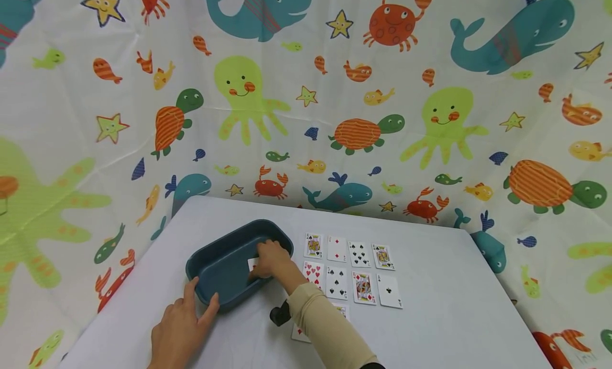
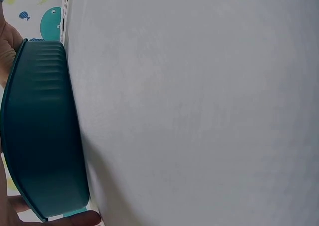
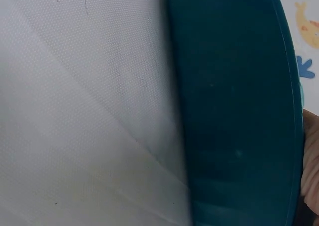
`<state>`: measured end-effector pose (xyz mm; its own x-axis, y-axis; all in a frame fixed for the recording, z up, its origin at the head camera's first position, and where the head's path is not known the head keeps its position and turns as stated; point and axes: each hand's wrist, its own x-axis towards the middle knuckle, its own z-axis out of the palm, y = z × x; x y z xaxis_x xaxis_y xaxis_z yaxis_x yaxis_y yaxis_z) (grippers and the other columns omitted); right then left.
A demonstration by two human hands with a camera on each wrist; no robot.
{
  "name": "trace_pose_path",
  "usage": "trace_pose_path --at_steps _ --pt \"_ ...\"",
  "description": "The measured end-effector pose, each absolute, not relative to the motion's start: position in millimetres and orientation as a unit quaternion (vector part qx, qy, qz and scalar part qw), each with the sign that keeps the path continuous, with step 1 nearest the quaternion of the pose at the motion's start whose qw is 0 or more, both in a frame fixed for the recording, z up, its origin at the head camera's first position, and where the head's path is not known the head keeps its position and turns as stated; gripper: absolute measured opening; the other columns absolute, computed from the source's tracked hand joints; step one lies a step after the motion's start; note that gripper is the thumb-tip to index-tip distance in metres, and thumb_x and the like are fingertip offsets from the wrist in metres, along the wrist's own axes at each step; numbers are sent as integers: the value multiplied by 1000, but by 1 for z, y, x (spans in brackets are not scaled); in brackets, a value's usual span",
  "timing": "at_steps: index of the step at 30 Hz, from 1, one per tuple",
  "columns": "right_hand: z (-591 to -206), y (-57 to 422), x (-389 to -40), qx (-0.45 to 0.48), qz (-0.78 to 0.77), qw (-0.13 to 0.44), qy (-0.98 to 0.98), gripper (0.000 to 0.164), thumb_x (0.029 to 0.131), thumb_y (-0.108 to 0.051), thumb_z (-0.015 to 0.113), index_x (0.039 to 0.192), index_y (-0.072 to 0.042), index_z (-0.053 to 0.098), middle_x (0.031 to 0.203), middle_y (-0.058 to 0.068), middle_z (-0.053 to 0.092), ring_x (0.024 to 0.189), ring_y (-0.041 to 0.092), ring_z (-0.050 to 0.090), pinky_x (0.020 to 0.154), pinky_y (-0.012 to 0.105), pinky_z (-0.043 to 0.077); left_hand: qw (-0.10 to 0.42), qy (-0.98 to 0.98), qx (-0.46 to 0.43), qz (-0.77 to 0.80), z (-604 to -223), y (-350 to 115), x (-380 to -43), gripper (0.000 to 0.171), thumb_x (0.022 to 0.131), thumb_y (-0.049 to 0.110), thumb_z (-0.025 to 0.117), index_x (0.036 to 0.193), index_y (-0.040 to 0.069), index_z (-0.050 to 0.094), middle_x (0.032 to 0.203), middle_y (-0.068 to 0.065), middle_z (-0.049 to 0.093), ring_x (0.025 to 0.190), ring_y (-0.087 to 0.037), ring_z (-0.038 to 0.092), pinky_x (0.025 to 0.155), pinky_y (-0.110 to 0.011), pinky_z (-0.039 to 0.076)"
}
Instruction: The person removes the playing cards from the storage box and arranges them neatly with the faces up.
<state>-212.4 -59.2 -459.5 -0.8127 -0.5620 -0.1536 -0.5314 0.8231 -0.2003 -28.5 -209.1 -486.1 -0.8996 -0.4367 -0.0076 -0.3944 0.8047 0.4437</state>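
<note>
A dark teal rectangular bin (image 1: 224,300) stands on the white table. My right hand (image 1: 272,258) reaches down inside it with curled fingers and pinches a white playing card (image 1: 252,263), part of which the hand covers. At the bin's near left end my left hand (image 1: 179,326) touches its corner, thumb and forefinger spread apart and fairly straight. In the left wrist view, fingertips (image 2: 82,218) show beside the bin's lower end. Face-up playing cards (image 1: 337,282) lie in rows to the bin's right; my right forearm hides some of them.
A small black object (image 1: 280,314) lies or hangs beside my right sleeve; its kind is unclear. White cloth covers the table (image 1: 444,284). Behind it hangs a curtain (image 1: 296,146) printed with sea animals.
</note>
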Motion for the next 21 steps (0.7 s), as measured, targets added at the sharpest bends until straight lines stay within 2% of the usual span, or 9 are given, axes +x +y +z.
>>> trace_pose_path --at_steps 6,11,17,21 --pt "-458 -55 -212 -304 -96 92 943 63 79 -51 85 126 -15 66 116 2 66 104 20 58 85 34 52 48 -949 219 -222 -486 -209 -28 86 97 67 49 151 2 37 110 -32 66 103 -46 63 67 -65 52" --pt "-458 -52 -212 -308 -127 85 939 60 79 -48 85 126 -14 67 111 3 69 100 19 58 81 34 52 39 -949 225 -218 -485 -208 -29 85 97 66 51 151 1 37 110 -32 65 101 -46 63 69 -66 52" --pt "-458 -47 -214 -314 -202 82 924 59 80 -43 84 127 -11 68 106 2 69 95 17 56 81 30 50 37 -949 224 -217 -486 -208 -29 85 97 65 51 151 2 36 110 -31 66 102 -45 63 70 -66 52" --pt "-455 -42 -213 -320 -280 85 901 59 81 -40 83 129 -8 67 110 3 70 96 15 60 85 28 51 30 -950 226 -211 -485 -209 -30 86 97 66 51 152 2 35 111 -32 65 101 -44 62 71 -66 52"
